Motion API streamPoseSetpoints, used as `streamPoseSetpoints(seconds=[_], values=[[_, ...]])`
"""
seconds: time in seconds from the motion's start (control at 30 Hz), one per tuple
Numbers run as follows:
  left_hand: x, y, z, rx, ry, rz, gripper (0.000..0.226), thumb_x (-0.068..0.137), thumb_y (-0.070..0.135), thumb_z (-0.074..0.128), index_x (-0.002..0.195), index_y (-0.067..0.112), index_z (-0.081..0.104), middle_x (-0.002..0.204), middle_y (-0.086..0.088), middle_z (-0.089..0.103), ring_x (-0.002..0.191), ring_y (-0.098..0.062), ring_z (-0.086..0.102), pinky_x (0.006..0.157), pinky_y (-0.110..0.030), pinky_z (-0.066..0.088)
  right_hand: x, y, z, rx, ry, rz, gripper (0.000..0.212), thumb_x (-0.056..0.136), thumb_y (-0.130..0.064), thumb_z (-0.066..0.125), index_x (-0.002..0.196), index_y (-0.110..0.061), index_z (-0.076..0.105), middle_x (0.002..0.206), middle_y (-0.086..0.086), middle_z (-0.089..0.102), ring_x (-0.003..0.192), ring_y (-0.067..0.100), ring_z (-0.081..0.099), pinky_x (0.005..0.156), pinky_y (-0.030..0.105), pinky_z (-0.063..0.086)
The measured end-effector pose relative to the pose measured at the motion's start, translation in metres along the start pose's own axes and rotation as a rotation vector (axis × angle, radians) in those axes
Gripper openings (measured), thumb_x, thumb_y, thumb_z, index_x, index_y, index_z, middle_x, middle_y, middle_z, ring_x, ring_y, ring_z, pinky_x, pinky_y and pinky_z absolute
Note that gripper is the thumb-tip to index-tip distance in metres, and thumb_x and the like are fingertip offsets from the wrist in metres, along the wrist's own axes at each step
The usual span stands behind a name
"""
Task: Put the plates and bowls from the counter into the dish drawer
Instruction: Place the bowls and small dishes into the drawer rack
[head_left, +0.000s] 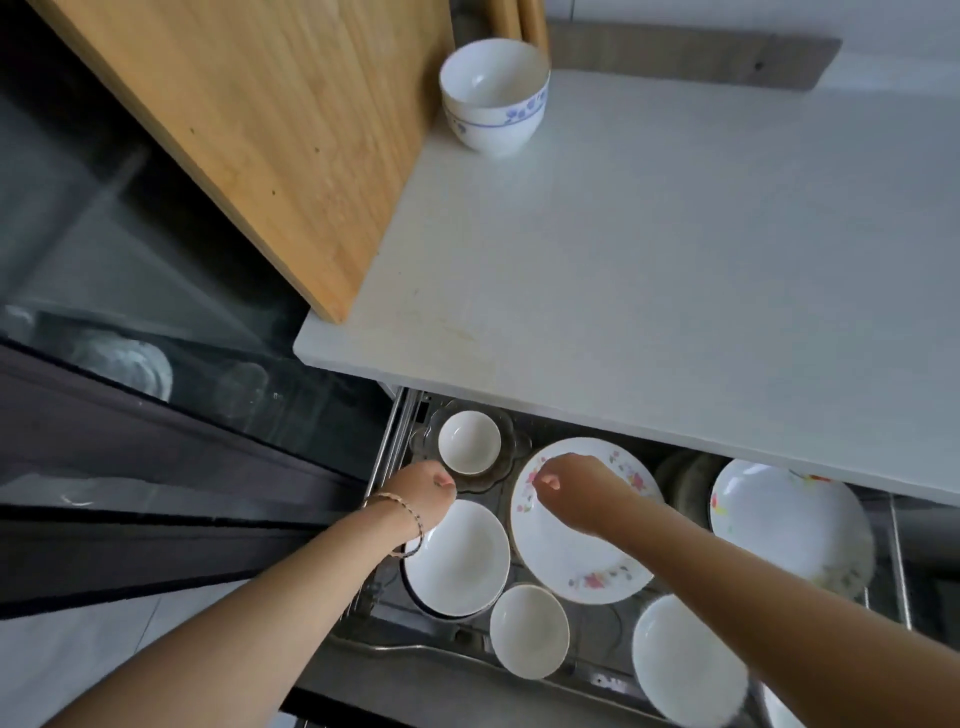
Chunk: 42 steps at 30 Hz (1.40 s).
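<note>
Two stacked white bowls with blue flowers (493, 104) stand at the back of the white counter (649, 249). Below it the dish drawer (387, 452) is pulled out. At its back left a clear glass dish (511, 446) carries a small white bowl (469, 441). My left hand (423, 488) has its curled fingers at the near rim of the glass dish. My right hand (574, 486) hovers with loosely curled fingers over a floral plate (576, 551) and holds nothing. A second floral plate (789, 519) lies to the right.
More white bowls sit in the drawer: a wide one (460, 558), a small one (529, 631) and one at the front right (685, 660). A large wooden cutting board (249, 119) leans over the counter's left edge. A dark glass-fronted appliance (130, 338) stands to the left.
</note>
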<state>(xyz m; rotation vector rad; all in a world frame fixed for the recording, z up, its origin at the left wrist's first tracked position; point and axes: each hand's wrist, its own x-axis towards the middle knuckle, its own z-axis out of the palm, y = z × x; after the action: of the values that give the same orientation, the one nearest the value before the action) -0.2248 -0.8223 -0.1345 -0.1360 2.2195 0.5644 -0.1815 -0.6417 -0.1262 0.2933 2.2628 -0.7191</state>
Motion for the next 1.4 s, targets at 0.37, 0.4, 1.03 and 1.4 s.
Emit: streamPoseSetpoints(seconds=[0.37, 0.4, 1.03, 1.4], values=[[0.013, 0.145, -0.123, -0.107, 0.244, 0.235, 0.017, 0.090, 0.019, 0.043, 0.090, 0.012, 0.058, 0.104, -0.017, 0.069, 0.098, -0.032, 0.066, 0.088, -0.041, 0.055, 0.014, -0.050, -0.158, -0.031, 0.238, -0.042, 0.034, 0.094, -0.015, 0.038, 0.116, -0.006, 0.062, 0.123, 0.011, 0.062, 0.114, 0.027, 0.058, 0.097, 0.032, 0.046], [0.025, 0.156, -0.139, -0.147, 0.270, 0.245, 0.015, 0.089, 0.018, 0.043, 0.087, 0.013, 0.057, 0.105, -0.019, 0.068, 0.100, -0.034, 0.066, 0.089, -0.042, 0.054, 0.025, -0.054, -0.173, 0.013, 0.273, -0.011, 0.033, 0.093, -0.016, 0.039, 0.113, -0.005, 0.063, 0.119, 0.013, 0.064, 0.111, 0.029, 0.060, 0.094, 0.033, 0.047], [0.188, 0.183, -0.197, -0.179, 0.286, 0.260, 0.041, 0.090, 0.010, 0.039, 0.130, 0.016, 0.046, 0.132, -0.005, 0.053, 0.101, -0.022, 0.054, 0.078, -0.026, 0.039, 0.239, -0.142, -0.279, 1.320, 0.512, 0.134, 0.034, 0.092, -0.036, 0.048, 0.109, -0.008, 0.041, 0.087, 0.016, 0.063, 0.063, 0.028, 0.064, 0.077, 0.040, 0.059], [0.157, 0.194, -0.207, -0.935, 0.100, 0.267, 0.059, 0.089, 0.041, 0.051, 0.141, 0.026, 0.030, 0.118, -0.004, 0.045, 0.072, -0.024, 0.061, 0.057, -0.033, 0.053, 0.171, -0.089, -0.254, 1.317, 0.470, -0.002, 0.011, 0.087, -0.004, 0.042, 0.083, -0.005, 0.052, 0.076, 0.019, 0.057, 0.067, 0.034, 0.064, 0.075, 0.037, 0.060]])
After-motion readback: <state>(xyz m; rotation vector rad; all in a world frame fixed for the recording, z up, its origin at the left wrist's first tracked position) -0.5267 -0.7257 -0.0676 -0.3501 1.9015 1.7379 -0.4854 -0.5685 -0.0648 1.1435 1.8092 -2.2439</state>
